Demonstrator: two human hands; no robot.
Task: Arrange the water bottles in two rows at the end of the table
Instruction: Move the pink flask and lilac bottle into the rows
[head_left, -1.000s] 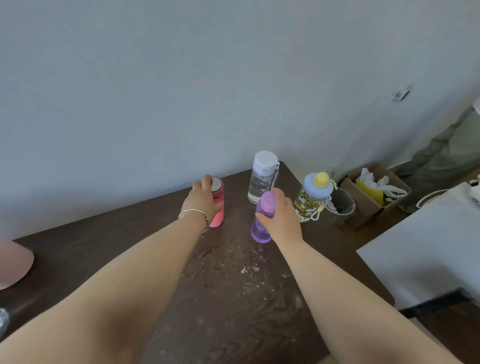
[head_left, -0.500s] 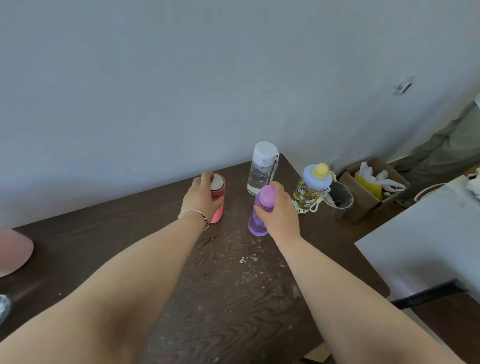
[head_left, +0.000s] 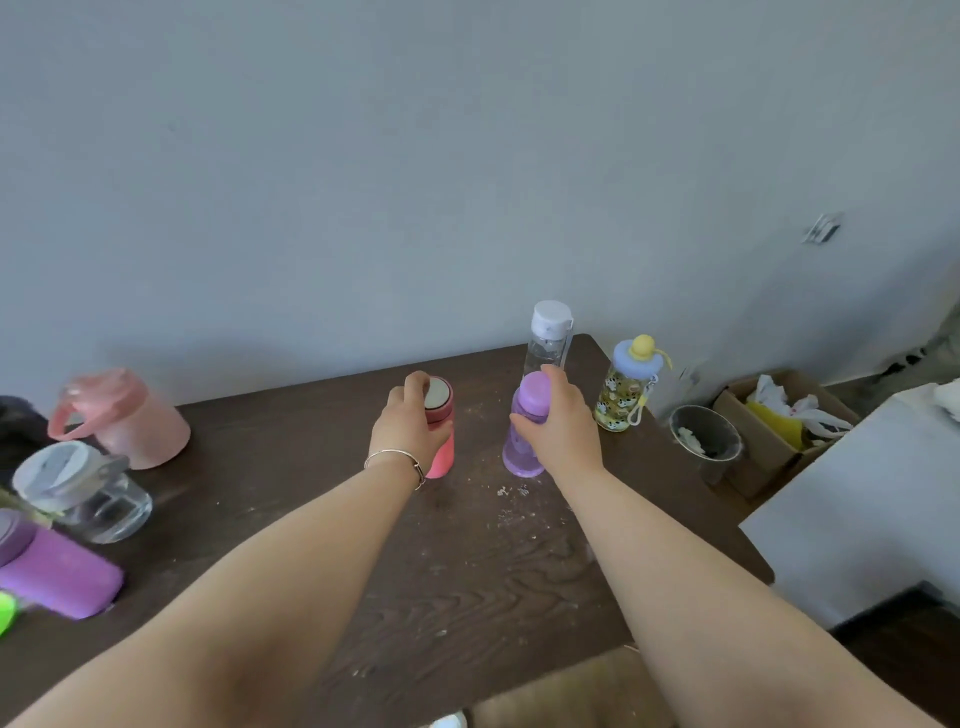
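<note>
While both hands are wrapped around bottles, the job looks roughly half done. The left hand (head_left: 410, 428) grasps the pink bottle (head_left: 440, 423) from its left side, fingers curled over the shoulder near the flat cap, and the right hand (head_left: 563, 423) clasps the lilac bottle (head_left: 525, 431) just below its rounded lid. Both bottles stand upright on the table (head_left: 467, 571), apart from each other, toward its right end and a little in from the far edge. Behind the lilac one, the clear bottle with the white cap (head_left: 549, 338) stands at the far right corner, and the patterned bottle with the blue and yellow top (head_left: 629, 387) sits at the right edge. By my reading these four make the start of two rows. Left to move, near the left edge: a pink jug (head_left: 124, 418), a clear lidded jar (head_left: 83, 491), and a purple bottle (head_left: 57, 574) that seems, through the blur, to lie on its side.
</note>
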